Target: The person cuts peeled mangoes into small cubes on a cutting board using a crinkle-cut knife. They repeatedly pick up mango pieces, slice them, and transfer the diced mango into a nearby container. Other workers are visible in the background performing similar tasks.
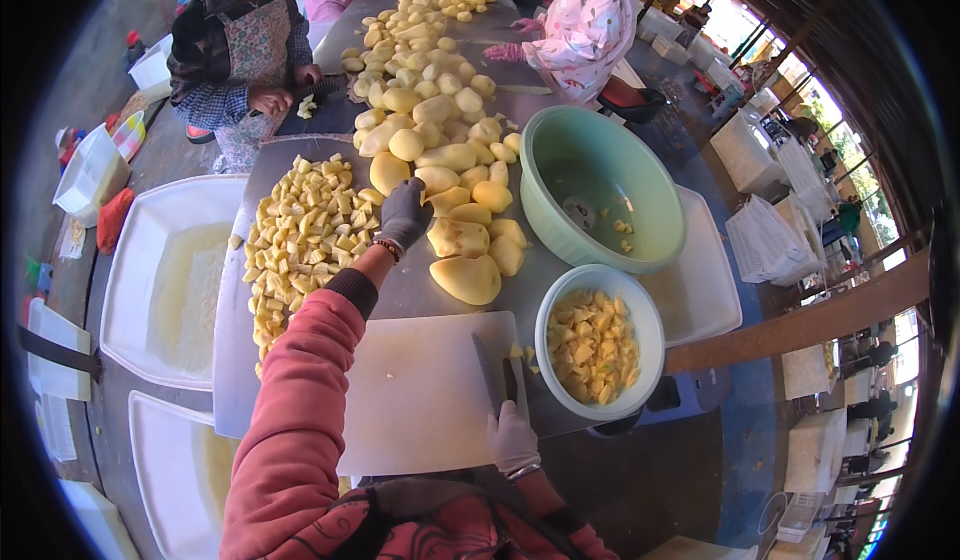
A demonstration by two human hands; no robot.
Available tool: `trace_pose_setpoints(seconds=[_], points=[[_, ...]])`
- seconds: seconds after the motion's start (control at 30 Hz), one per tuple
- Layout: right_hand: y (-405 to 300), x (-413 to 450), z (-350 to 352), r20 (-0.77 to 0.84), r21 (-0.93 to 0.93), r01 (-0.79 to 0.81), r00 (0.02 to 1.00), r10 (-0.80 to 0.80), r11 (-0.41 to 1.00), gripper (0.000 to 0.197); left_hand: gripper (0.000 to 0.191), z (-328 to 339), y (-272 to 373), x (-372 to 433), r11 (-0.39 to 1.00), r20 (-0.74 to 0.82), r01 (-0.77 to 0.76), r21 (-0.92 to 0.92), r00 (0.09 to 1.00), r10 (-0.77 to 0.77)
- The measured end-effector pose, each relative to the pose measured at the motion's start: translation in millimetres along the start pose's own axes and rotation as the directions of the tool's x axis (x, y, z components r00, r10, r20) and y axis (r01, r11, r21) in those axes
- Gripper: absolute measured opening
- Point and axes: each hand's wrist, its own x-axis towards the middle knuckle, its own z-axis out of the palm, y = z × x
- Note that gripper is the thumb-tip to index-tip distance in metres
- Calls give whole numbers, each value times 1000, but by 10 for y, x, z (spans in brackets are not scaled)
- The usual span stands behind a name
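Note:
My left hand (405, 215), in a dark grey glove, reaches over a metal table to the near edge of a heap of peeled potatoes (439, 109). Its fingertips touch the potatoes there; whether they grip one is hidden. To its left spreads a pile of cut potato chunks (307, 230). My right hand (514, 440), in a pale glove, is at the right edge of a white cutting board (420, 395), closed around the lower end of a knife with a ridged blade (486, 368). A dark handle-like piece (510, 380) lies beside the blade.
Right of the board stands a pale bowl of yellow chunks (592, 346), with a large green basin (600, 185) behind it. White tubs (169, 282) flank the table on the left. Co-workers stand at the far left (255, 57) and far right (581, 34).

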Motion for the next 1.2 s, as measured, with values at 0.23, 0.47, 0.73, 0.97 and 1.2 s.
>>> trace_pose_setpoints(seconds=[0.23,0.47,0.73,0.97,1.2], points=[[16,-5,48,-39,60,35,999,-33,998,27,41,282,-100,522,887,554,-372,273,815,171],[-4,3,104,-79,2,36,996,-36,999,25,44,209,-186,475,965,534,-229,130,836,127],[-35,40,-11,-105,125,90,992,-77,988,26,45,-682,-90,-584,932,318,161,-326,947,-53],[-199,85,11,-62,214,169,985,-159,962,25,47,-1072,577,-2683,439,738,805,-399,566,-368],[-571,242,51,130,72,320,936,-327,945,24,48,-1360,679,-3084,601,749,750,-278,561,-353]])
